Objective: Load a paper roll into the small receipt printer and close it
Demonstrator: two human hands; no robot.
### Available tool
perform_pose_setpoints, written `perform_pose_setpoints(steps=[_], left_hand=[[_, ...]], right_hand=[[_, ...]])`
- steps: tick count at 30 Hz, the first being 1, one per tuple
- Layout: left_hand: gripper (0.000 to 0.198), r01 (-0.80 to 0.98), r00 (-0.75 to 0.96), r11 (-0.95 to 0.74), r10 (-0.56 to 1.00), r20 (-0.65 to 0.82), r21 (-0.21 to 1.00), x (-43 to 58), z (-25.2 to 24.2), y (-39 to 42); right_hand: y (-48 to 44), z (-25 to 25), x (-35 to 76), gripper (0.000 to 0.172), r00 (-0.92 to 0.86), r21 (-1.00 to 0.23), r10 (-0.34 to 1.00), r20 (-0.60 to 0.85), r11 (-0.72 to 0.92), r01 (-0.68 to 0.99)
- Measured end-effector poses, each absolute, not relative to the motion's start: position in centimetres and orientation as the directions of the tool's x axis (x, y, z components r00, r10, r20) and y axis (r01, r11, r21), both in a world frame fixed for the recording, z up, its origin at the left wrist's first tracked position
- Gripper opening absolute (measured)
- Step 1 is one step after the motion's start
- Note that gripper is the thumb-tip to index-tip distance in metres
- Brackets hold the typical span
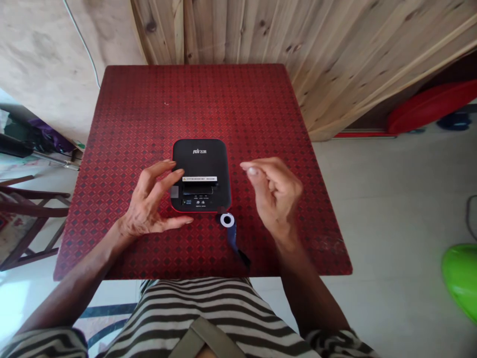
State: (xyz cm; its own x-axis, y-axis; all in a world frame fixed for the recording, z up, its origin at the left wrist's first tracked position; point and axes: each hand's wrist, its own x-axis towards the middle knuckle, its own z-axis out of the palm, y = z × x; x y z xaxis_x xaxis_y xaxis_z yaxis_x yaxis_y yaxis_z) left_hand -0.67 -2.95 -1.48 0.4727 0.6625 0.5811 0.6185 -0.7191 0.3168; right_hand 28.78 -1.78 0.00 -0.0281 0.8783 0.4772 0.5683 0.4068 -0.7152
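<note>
A black, flat electronic device [201, 161] with rounded corners and a thin red edge lies on the table. Its pale logo is upside down to me. A white label strip [199, 179] sits above a dark recess in its lower half. My left hand [151, 201] is open at its left side, two fingertips at the edge and the thumb stretched along the near edge. To the right, apart from the device, my right hand [274, 191] is closed, thumb and forefinger pinched. Anything between them is too small to tell. A small white-cored roll [231, 219] trails a dark blue strip near the device's near right corner.
The square table [194, 99] has a red patterned cover. Wooden panelling [238, 30] stands behind it. A dark wooden chair [33, 214] is at the left, a green seat-like object [462, 278] at the right on the pale floor, and a thin cable [84, 42] hangs on the wall.
</note>
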Motion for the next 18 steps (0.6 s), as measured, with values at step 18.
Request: perform_pose_setpoints(steps=[18], left_hand=[[0.062,0.686,0.378,-0.683,0.627,0.682,0.248,-0.8,-4.4,-5.0]], right_hand=[[-0.1,-7.1,27.3,0.030,-0.142,-0.868,0.975,0.170,0.217,0.446]])
